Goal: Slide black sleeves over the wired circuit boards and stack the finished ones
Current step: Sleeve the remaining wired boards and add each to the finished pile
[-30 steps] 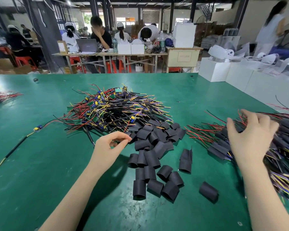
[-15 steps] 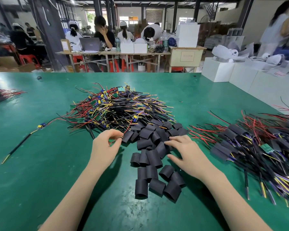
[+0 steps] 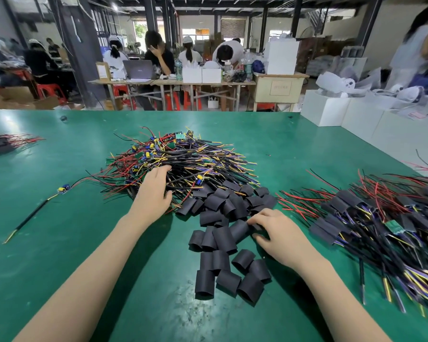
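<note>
Left hand [image 3: 153,193] reaches, fingers curled, into the wire pile [image 3: 181,161] at twelve o'clock; its grip is hidden. Right hand [image 3: 274,230] pinches a black sleeve [image 3: 242,229] at center. Tangled wires may likely drag neighbours along when pulled.

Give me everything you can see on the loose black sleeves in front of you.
The loose black sleeves are short, matte, flattened tubes with open ends, lying jumbled and overlapping on the green table, between the unsleeved wired boards and the near edge. None is on a board. The right hand rests on the heap, fingertips touching one sleeve; whether it grips is unclear.
</note>
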`<state>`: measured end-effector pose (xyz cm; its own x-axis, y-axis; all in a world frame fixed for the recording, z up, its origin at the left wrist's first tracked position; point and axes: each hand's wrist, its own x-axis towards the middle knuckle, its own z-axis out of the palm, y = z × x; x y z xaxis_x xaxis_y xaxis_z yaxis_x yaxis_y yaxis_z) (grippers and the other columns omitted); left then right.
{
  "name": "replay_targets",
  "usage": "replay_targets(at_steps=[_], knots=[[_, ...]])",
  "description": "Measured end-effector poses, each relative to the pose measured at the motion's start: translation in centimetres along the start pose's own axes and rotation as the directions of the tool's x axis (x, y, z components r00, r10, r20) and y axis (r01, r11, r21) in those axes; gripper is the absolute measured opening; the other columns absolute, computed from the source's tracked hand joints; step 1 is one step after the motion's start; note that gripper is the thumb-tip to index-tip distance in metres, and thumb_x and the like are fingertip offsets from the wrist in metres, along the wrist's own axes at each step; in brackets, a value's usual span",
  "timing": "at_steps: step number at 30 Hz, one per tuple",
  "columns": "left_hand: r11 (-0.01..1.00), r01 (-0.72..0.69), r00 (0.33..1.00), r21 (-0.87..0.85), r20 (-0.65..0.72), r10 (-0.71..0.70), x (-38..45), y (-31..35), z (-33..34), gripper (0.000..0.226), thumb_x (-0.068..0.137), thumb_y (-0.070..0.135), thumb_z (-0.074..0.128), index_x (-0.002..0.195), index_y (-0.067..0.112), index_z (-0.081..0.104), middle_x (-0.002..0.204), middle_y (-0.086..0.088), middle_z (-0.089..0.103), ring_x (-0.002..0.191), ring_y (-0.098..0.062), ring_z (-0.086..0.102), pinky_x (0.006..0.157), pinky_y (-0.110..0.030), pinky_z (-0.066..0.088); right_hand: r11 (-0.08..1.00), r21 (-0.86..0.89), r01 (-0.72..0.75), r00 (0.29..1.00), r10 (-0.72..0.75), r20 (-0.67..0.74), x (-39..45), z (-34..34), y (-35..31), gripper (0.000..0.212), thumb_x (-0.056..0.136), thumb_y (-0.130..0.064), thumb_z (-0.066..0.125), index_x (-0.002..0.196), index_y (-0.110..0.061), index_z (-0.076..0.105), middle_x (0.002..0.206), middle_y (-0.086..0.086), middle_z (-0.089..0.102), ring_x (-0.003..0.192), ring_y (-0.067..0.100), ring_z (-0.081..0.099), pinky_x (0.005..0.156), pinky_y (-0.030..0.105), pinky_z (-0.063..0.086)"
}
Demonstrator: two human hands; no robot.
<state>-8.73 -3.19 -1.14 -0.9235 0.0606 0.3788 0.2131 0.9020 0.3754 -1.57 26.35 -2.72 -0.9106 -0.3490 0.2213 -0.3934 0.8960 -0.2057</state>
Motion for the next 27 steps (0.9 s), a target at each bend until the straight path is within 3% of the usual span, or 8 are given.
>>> replay_targets(at_steps=[3,6,10,14,16,24,27], knots=[[0.994,-0.085,0.996,0.073,-0.006,0.085,3.1,0.4,-0.5,0.064,0.087,-0.005,0.055,0.146,-0.001,0.031,0.144,-0.020,0.040,0.135,-0.034,0.034,0.113,-0.037,0.026,1.000,0.010,0.000,1.000,0.000,-0.007,-0.1,-0.3,-0.1,0.028,0.089,-0.021,0.055,0.117,-0.026,0.060,0.114,-0.001,0.058,0.107,0.024,0.050,0.088,0.032,0.040],[0.976,-0.061,0.998,0.211,0.033,0.055,6.3,-0.1,-0.6,0.075,0.085,-0.006,0.057,0.150,-0.001,0.020,0.152,-0.023,0.029,0.141,-0.038,0.024,0.115,-0.044,0.024,0.999,0.024,0.026,0.999,-0.026,-0.022,-0.2,-0.6,-0.3,0.025,0.089,-0.021,0.056,0.112,-0.025,0.064,0.106,-0.001,0.062,0.104,0.024,0.051,0.087,0.034,0.041],[0.891,0.051,0.969,0.452,0.192,-0.153,8.7,-1.6,-0.6,0.090,0.092,0.031,0.063,0.155,0.009,0.002,0.161,-0.014,0.014,0.149,-0.033,0.010,0.116,-0.049,0.022,0.999,-0.015,0.029,0.999,-0.030,-0.031,-0.2,-0.7,-0.3,0.024,0.090,-0.022,0.054,0.112,-0.027,0.063,0.107,-0.004,0.061,0.104,0.023,0.051,0.086,0.031,0.039],[0.772,-0.052,0.982,0.633,0.172,-0.075,9.1,-1.9,-0.4,0.087,0.082,0.055,0.067,0.151,0.024,0.024,0.146,-0.013,0.034,0.134,-0.037,0.031,0.107,-0.047,0.033,1.000,-0.023,0.013,0.999,-0.014,-0.044,-0.2,-0.7,0.1,0.024,0.089,-0.022,0.054,0.109,-0.027,0.065,0.106,-0.004,0.062,0.103,0.023,0.051,0.086,0.032,0.040],[0.769,-0.054,0.984,0.637,0.165,-0.067,8.9,-2.0,-0.4,0.077,0.080,0.058,0.067,0.143,0.025,0.035,0.141,-0.014,0.038,0.130,-0.038,0.033,0.103,-0.046,0.037,0.999,-0.037,0.013,0.999,-0.015,-0.041,-0.2,-0.8,0.1,0.023,0.090,-0.024,0.054,0.110,-0.028,0.064,0.105,-0.004,0.061,0.103,0.022,0.051,0.086,0.031,0.040],[0.716,-0.081,0.989,0.693,0.145,-0.029,6.2,-0.3,-0.7,0.048,0.091,0.049,0.059,0.129,0.019,0.053,0.130,-0.011,0.049,0.121,-0.030,0.045,0.095,-0.040,0.046,1.000,-0.009,0.006,1.000,-0.006,-0.025,-0.3,-1.0,-0.1,0.024,0.089,-0.022,0.055,0.111,-0.026,0.065,0.105,-0.002,0.062,0.104,0.023,0.052,0.084,0.031,0.041],[0.736,-0.025,0.994,0.676,0.094,-0.053,3.3,0.2,-0.2,0.040,0.092,0.043,0.060,0.123,0.017,0.057,0.125,-0.007,0.053,0.117,-0.028,0.050,0.087,-0.038,0.049,1.000,-0.005,0.001,1.000,-0.001,-0.028,-0.3,-1.0,0.0,0.024,0.089,-0.023,0.056,0.111,-0.027,0.065,0.104,-0.002,0.061,0.103,0.022,0.053,0.081,0.030,0.040]])
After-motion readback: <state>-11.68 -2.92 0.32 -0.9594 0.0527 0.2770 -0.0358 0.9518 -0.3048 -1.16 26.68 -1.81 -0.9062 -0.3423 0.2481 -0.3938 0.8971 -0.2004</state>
